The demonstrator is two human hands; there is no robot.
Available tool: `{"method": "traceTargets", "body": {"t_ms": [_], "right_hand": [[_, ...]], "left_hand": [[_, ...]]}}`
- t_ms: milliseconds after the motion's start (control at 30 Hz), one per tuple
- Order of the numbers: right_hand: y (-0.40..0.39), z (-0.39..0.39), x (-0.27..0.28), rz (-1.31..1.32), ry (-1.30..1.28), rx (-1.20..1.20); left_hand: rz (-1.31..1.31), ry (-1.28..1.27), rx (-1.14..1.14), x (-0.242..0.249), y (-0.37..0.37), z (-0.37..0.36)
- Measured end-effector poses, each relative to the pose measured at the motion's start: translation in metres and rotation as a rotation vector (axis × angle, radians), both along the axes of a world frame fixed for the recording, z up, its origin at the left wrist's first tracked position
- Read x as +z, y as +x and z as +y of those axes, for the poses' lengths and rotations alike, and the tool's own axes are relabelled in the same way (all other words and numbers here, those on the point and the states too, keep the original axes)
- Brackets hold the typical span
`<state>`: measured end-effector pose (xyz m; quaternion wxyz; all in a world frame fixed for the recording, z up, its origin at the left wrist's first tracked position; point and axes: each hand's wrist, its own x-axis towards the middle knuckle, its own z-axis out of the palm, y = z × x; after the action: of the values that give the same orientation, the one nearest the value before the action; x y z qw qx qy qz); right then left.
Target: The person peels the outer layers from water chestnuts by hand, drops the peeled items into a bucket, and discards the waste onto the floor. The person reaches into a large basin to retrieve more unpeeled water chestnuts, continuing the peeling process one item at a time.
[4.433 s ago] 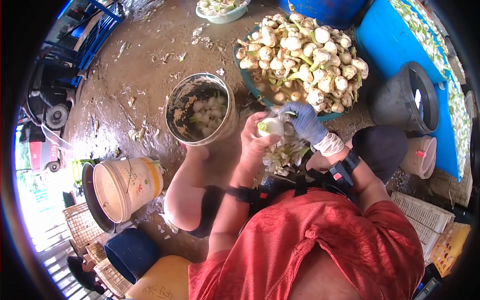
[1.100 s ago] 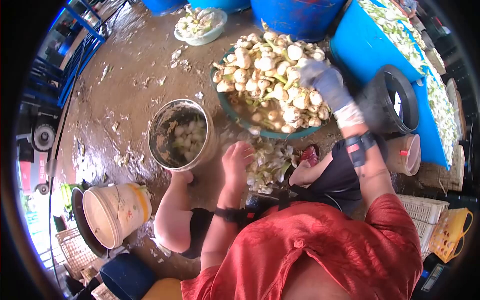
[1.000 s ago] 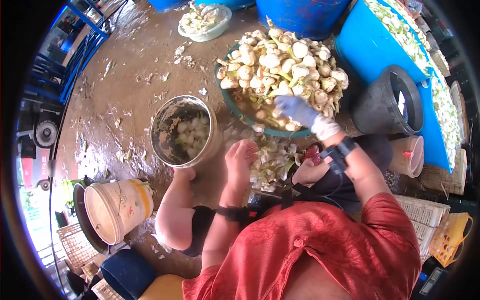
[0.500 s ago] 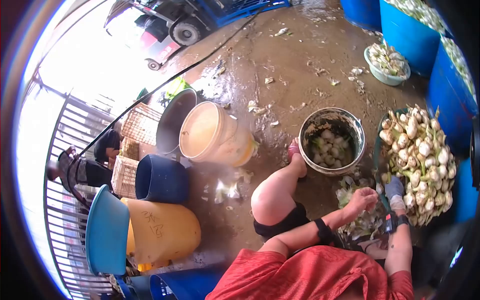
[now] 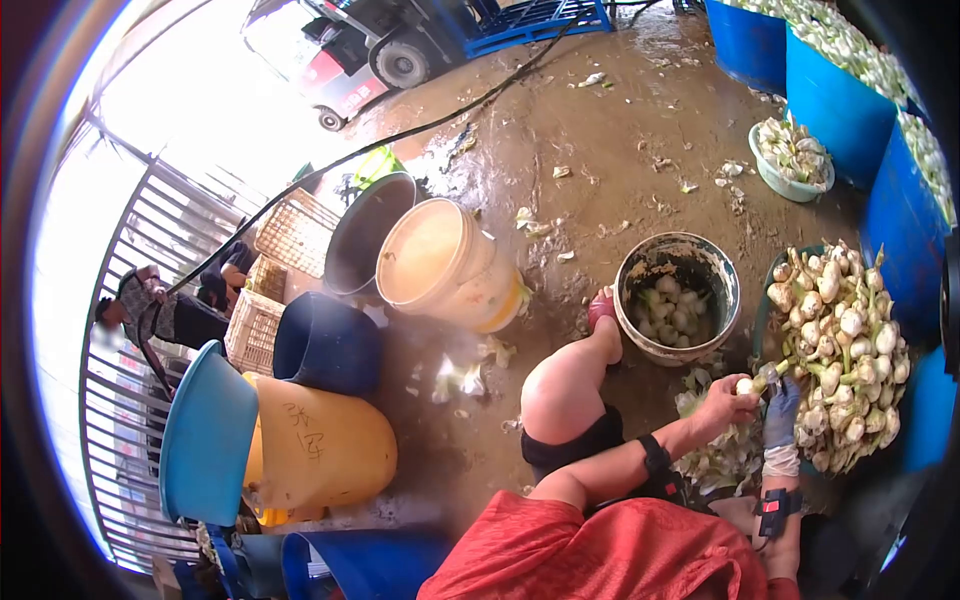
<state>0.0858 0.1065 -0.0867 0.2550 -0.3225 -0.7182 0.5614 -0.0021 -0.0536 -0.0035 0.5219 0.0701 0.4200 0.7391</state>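
My bare left hand point(image 5: 727, 408) pinches a pale garlic bulb point(image 5: 746, 386), which has a greenish stalk. At the stalk's other end is my right hand point(image 5: 783, 408) in a grey-blue glove, its fingers closed around it; whether it also holds a small tool cannot be made out. Just right of that hand rises a big heap of garlic bulbs point(image 5: 845, 350) with stalks, in a dark-rimmed container. A round bucket point(image 5: 640, 340) with a dirty rim stands ahead of my hands, with several peeled bulbs point(image 5: 672, 312) inside. Below my hands lie loose peelings point(image 5: 722, 458).
Blue barrels point(image 5: 838, 95) full of pale bulbs or peelings and a light-green basin point(image 5: 790, 160) stand at right. To the left are a cream bucket point(image 5: 440, 265), a yellow barrel point(image 5: 330, 440) and a blue tub point(image 5: 208, 435). A hose point(image 5: 440, 125) crosses the wet floor; people stand beyond.
My left hand, with nothing clearly visible in it before, now holds a garlic bulb by my gloved right hand. The right hand has drawn back slightly from the heap. The view has shifted a little.
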Motion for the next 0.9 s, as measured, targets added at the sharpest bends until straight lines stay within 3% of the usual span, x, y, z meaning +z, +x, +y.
{"method": "traceTargets", "body": {"t_ms": [67, 100, 167, 233, 267, 333, 400, 467, 533, 567, 667, 733, 800, 900], "right_hand": [[0.007, -0.001, 0.006, -0.01, -0.113, 0.119], [0.01, 0.007, -0.002, -0.149, -0.019, 0.153], [0.006, -0.001, -0.024, -0.135, -0.076, 0.134], [0.006, -0.004, -0.032, -0.172, -0.111, 0.129], [0.003, -0.01, -0.029, -0.07, -0.065, 0.118], [-0.002, -0.023, 0.011, -0.078, -0.079, 0.131], [-0.006, -0.035, 0.044, -0.009, -0.09, 0.145], [-0.001, -0.036, 0.057, -0.155, -0.063, 0.134], [0.0, -0.043, 0.085, 0.008, -0.143, 0.2], [0.005, -0.038, 0.07, -0.009, -0.209, 0.19], [0.015, -0.03, 0.066, 0.067, 0.255, 0.254], [0.024, -0.027, 0.084, -0.127, 0.306, 0.265], [0.023, -0.033, 0.079, 0.105, 0.195, 0.215], [0.034, -0.032, 0.09, 0.061, 0.241, 0.26]], "left_hand": [[0.013, -0.049, 0.078, 0.0, 0.004, -0.001], [0.29, -0.167, 0.089, 0.002, 0.004, -0.002], [0.742, -0.34, 0.147, 0.014, 0.007, -0.005], [0.807, -0.373, 0.13, 0.017, 0.006, -0.008], [0.867, -0.423, 0.122, 0.017, 0.005, -0.008], [0.789, -0.437, 0.097, 0.016, 0.003, -0.006], [0.45, -0.309, 0.078, 0.009, 0.0, -0.007], [0.285, -0.149, 0.148, 0.008, 0.003, -0.007], [0.278, -0.097, 0.16, 0.003, -0.001, -0.007], [0.27, -0.03, 0.177, 0.01, -0.001, -0.007], [0.27, -0.007, 0.019, 0.028, -0.005, -0.01], [0.182, -0.066, 0.052, 0.029, -0.001, -0.007], [-0.125, 0.054, -0.069, 0.035, -0.006, -0.01], [-0.269, 0.057, -0.241, 0.016, -0.01, -0.01]]}}
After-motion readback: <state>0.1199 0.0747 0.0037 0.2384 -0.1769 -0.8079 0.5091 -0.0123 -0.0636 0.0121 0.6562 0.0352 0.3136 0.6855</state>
